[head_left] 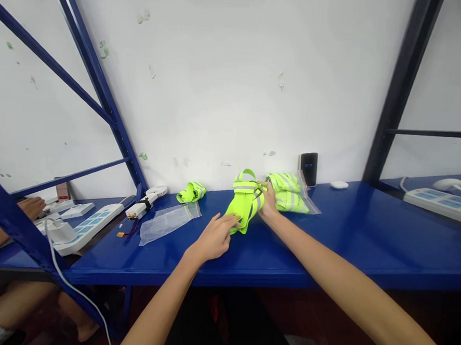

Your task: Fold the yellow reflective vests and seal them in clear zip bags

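Observation:
A neon-yellow reflective strap bundle (245, 202) with silver stripes is raised over the blue table, one loop sticking up at its top. My right hand (268, 202) grips its upper right side, the fingers partly hidden behind the straps. At the lower left of the bundle, my left hand (218, 236) has its fingers closed on the hanging straps; its thumb is hidden. Just beyond my right hand, more folded neon straps (291, 201) lie in clear zip bags. A smaller neon strap roll (192, 192) rests by the wall, near a flat clear plastic bag (168, 223).
A phone (308, 168) leans on the wall beside a white oval case (338, 185). Left stand a small white fan (156, 191) and a wired battery pack (136, 210). Power strips (90, 229) lie beyond blue frame posts. Another person's hand (32, 208) is far left.

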Tool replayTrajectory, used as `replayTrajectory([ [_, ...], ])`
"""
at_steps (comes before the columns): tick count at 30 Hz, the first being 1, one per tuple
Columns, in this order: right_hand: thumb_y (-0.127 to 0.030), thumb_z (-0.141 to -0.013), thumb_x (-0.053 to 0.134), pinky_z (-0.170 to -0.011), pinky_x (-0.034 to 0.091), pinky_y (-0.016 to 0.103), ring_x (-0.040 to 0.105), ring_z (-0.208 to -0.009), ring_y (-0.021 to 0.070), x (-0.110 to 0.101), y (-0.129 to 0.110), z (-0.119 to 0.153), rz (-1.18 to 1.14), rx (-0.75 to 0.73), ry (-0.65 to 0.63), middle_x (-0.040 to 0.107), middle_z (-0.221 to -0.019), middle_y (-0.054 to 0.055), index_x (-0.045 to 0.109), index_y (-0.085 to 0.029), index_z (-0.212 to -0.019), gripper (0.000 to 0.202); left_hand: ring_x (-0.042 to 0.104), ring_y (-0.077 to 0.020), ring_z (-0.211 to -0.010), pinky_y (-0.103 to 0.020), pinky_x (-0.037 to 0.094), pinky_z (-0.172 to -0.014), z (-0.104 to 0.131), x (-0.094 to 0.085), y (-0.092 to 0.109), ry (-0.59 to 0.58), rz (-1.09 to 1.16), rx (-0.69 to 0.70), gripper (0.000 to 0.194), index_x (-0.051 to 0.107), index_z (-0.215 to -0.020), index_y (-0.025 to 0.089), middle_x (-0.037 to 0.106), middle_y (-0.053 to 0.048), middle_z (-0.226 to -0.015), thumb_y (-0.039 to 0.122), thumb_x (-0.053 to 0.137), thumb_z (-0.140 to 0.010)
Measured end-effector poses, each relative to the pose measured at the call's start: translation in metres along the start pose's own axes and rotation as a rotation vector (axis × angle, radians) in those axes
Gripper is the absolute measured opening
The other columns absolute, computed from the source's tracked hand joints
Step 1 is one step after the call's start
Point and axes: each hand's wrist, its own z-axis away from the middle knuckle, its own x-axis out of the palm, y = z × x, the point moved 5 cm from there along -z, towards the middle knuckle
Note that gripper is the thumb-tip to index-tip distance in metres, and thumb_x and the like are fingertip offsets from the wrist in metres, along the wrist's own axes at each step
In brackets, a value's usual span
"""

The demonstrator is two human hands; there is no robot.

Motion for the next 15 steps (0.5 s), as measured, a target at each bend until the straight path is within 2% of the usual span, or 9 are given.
replayTrajectory([
  [3, -0.027, -0.059, 0.067, -0.054, 0.047, 0.026, 0.059, -0.059, 0.0158, 0.005, -0.010, 0.005, -0.184, 0.148, 0.041, 0.061, -0.064, -0.006, 0.052, -0.023, -0.085, 0.030, 0.053, -0.0206, -0.122, -0.038, 0.039, -0.105, 0.010, -0.014, -0.001, 0.071, -0.060, -0.026, 0.058, 0.056, -0.124, 0.025, 0.061, -0.004, -0.129, 0.000, 0.040, -0.075],
  [7, -0.021, -0.058, 0.068, -0.052, 0.047, 0.025, 0.060, -0.057, 0.0153, 0.014, -0.029, 0.010, -0.266, 0.180, 0.063, 0.061, -0.060, -0.007, 0.053, -0.023, -0.086, 0.032, 0.058, -0.0238, -0.105, -0.039, 0.044, -0.093, 0.016, -0.015, 0.005, 0.071, -0.190, -0.108, 0.066, 0.042, -0.141, 0.030, 0.063, -0.007, -0.113, 0.007, 0.043, -0.080],
  [9, -0.021, -0.058, 0.069, -0.053, 0.047, 0.026, 0.061, -0.058, 0.0163, 0.020, -0.030, 0.014, -0.259, 0.194, 0.063, 0.060, -0.059, -0.007, 0.052, -0.023, -0.086, 0.033, 0.057, -0.0261, -0.104, -0.041, 0.043, -0.093, 0.011, -0.009, 0.009, 0.048, -0.198, -0.172, 0.064, 0.038, -0.144, 0.032, 0.061, -0.008, -0.111, 0.021, 0.052, -0.083],
  [11, -0.023, -0.060, 0.068, -0.055, 0.048, 0.027, 0.062, -0.062, 0.0178, 0.027, -0.027, 0.020, -0.219, 0.188, 0.070, 0.059, -0.060, -0.006, 0.051, -0.023, -0.086, 0.032, 0.056, -0.0305, -0.109, -0.046, 0.042, -0.096, 0.002, -0.004, 0.011, 0.041, -0.152, -0.254, 0.062, 0.043, -0.141, 0.031, 0.058, -0.010, -0.116, 0.044, 0.059, -0.083],
  [13, -0.027, -0.064, 0.065, -0.059, 0.050, 0.028, 0.064, -0.068, 0.0187, 0.032, -0.023, 0.027, -0.144, 0.124, 0.095, 0.061, -0.067, -0.004, 0.051, -0.023, -0.088, 0.029, 0.054, -0.0352, -0.113, -0.053, 0.039, -0.098, -0.009, -0.003, 0.010, 0.056, -0.093, -0.328, 0.063, 0.052, -0.132, 0.026, 0.056, -0.013, -0.120, 0.062, 0.055, -0.081],
  [15, -0.033, -0.069, 0.062, -0.065, 0.051, 0.029, 0.064, -0.077, 0.0192, 0.034, -0.022, 0.032, -0.040, 0.026, 0.114, 0.064, -0.078, -0.001, 0.051, -0.023, -0.092, 0.027, 0.053, -0.0362, -0.115, -0.057, 0.036, -0.099, -0.018, -0.004, 0.008, 0.074, -0.052, -0.323, 0.056, 0.059, -0.120, 0.023, 0.057, -0.013, -0.119, 0.065, 0.046, -0.085],
])
